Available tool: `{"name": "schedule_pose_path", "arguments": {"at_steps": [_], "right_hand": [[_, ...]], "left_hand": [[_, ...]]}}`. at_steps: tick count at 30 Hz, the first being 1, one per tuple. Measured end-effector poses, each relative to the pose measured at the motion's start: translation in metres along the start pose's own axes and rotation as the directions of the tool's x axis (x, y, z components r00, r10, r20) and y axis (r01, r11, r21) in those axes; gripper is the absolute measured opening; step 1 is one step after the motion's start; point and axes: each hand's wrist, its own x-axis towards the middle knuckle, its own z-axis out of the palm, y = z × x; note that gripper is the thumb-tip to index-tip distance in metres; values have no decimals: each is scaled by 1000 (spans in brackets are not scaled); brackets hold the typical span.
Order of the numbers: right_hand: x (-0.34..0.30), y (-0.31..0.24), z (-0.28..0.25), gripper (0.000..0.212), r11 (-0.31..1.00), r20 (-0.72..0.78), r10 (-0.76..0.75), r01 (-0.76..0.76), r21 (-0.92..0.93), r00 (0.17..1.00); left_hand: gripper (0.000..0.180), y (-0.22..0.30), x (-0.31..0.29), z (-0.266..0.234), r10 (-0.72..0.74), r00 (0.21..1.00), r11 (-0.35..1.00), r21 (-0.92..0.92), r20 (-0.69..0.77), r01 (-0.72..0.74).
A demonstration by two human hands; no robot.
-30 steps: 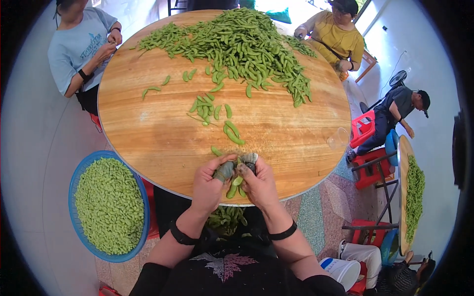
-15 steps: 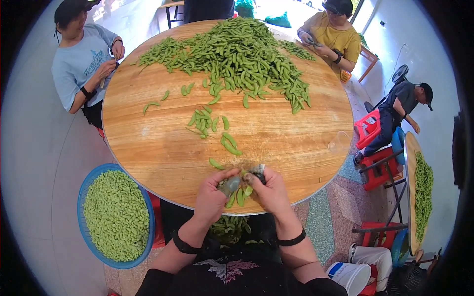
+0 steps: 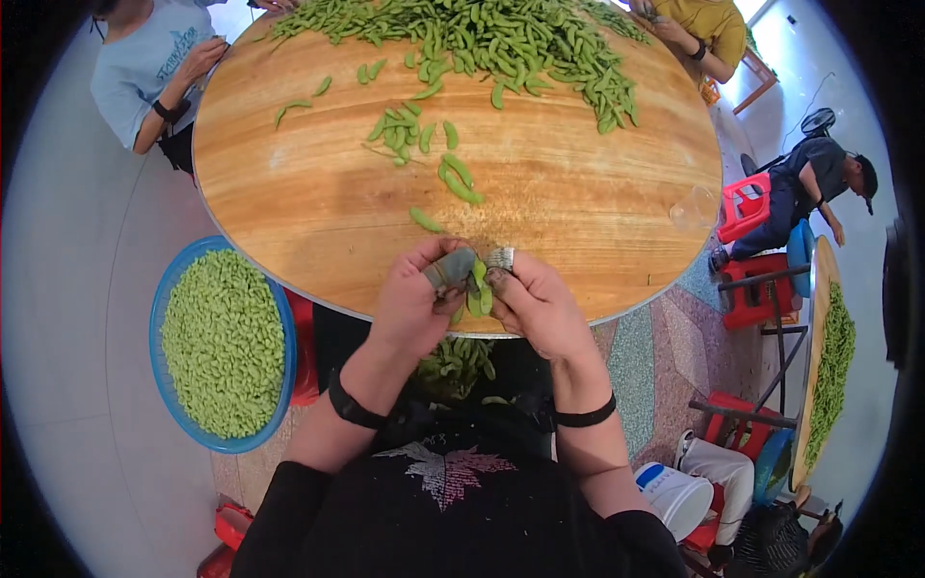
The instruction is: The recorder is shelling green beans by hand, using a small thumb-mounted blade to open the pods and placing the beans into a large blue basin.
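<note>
At the near edge of the round wooden table, my left hand (image 3: 416, 294) and my right hand (image 3: 540, 301) meet, both closed on green soybean pods (image 3: 481, 294). The pods point downward between my fingertips; how many each hand holds is partly hidden. A grey cover wraps a digit of my left hand, and pale tape wraps one on my right. Just beyond my fingers lies a loose pod (image 3: 425, 221), with a pair of pods (image 3: 460, 179) and a small cluster (image 3: 393, 131) farther off. The large pod heap (image 3: 511, 48) covers the table's far side.
A blue basket (image 3: 156, 371) of shelled green beans stands at my left, below the tabletop (image 3: 318, 222). Husks (image 3: 455, 364) lie under the edge before me. A clear cup (image 3: 692, 210) sits at the right. Co-workers sit around; a white bucket (image 3: 677, 501) stands lower right.
The view has tilted down, so the table and basket sit higher in it. My hands, still together, have shifted their grip on the pods; the loose pods on the table remain in place.
</note>
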Motion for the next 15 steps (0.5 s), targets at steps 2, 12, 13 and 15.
{"name": "schedule_pose_path", "arguments": {"at_steps": [2,12,13,15], "right_hand": [[-4,-6,4,11,987,38,66,-70,143,997],[-4,12,28,8,929,-200,-188,108,-354,962],[-3,11,30,8,980,-224,-61,16,-197,973],[4,10,30,9,958,-166,-65,15,-286,984]], "left_hand": [[11,4,-2,-8,-135,966,959,-215,222,184],[18,-4,-21,-18,142,985,927,337,97,-166],[18,0,-23,-18,167,983,885,429,70,-181],[19,4,-25,-23,196,980,838,512,45,-191]]}}
